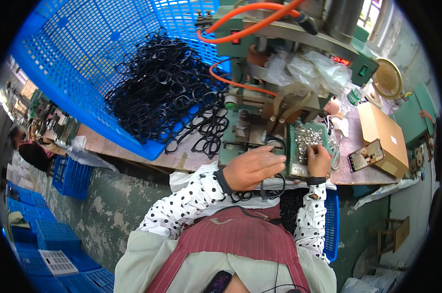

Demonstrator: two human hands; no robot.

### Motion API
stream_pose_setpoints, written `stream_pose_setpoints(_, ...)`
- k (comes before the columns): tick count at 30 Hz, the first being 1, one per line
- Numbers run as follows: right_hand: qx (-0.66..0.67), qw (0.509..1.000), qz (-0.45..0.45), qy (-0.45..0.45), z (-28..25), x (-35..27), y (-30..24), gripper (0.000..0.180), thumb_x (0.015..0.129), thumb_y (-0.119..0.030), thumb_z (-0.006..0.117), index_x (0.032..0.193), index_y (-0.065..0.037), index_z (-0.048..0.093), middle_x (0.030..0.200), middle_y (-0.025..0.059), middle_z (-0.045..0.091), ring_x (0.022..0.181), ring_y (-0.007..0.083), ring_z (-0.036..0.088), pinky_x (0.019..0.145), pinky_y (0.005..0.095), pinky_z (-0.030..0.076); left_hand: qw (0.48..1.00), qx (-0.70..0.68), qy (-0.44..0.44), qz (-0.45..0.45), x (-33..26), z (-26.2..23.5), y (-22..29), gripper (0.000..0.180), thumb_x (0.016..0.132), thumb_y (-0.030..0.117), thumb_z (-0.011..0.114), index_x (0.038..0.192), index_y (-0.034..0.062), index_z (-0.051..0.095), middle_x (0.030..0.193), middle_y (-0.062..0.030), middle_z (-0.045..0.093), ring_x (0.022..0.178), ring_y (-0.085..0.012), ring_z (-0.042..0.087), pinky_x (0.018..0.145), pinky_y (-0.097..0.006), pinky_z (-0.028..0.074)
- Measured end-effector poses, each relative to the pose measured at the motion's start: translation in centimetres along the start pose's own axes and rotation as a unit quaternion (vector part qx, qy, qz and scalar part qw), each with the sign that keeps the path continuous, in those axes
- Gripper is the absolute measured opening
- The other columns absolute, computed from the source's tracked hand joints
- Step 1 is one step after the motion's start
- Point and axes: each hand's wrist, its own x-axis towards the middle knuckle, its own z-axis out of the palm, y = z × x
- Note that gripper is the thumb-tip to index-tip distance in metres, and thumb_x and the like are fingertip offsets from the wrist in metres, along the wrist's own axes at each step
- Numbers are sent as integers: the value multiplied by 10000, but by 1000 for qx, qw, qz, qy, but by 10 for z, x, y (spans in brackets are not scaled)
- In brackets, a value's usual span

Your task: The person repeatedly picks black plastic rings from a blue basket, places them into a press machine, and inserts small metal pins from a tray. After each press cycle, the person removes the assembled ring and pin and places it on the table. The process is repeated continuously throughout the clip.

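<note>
Over the press's work plate, my left hand (254, 169) has its fingers closed together, pointing right, the thumb hidden. Black rims of an eyeglass frame (275, 140) show above and below these fingers; the grip itself is covered. To the right, my right hand (319, 160) reaches into a green tray (293, 155) of small shiny metal parts (309, 137). Its fingertips are pinched among the parts, and what they hold is too small to make out. The green press (279, 108) stands just beyond both hands.
A large blue basket (101, 119) with a heap of black eyeglass frames (165, 85) leans at the left. Orange hoses (255, 10) cross the press. On the right are a cardboard box (384, 139) and a phone (366, 156). Another blue basket (332, 224) sits below the table edge.
</note>
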Motion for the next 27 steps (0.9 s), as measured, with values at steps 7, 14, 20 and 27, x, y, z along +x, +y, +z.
stream_pose_setpoints(7,146,984,90,58,2,-2,1,99,856,-133,675,893,-46,646,744,74,670,632,171,629,628,313,492,980,172,85,-44,-37,-14,4,346,781,108,683,1125,100,646,1168,-84,601,938,-228,589,785,-375,453)
stream_pose_setpoints(14,157,980,71,96,3,-7,-2,81,863,-121,676,905,-52,679,813,81,699,729,164,658,683,304,514,819,438,88,-360,-126,-68,-63,151,790,106,680,939,84,667,863,-83,558,822,-301,530,705,-418,407)
stream_pose_setpoints(20,133,987,62,69,2,-7,0,109,798,-102,713,907,-107,712,769,57,686,699,194,616,686,314,485,807,443,-3,-390,-145,-71,-112,130,755,136,700,884,147,701,838,-34,520,852,-256,512,704,-390,383)
stream_pose_setpoints(27,77,996,16,50,-3,-2,-5,112,738,-140,754,843,-122,719,830,54,679,807,259,592,736,366,459,834,405,93,-362,-122,-78,-98,180,797,104,670,974,138,665,931,-42,590,904,-261,555,744,-395,411)
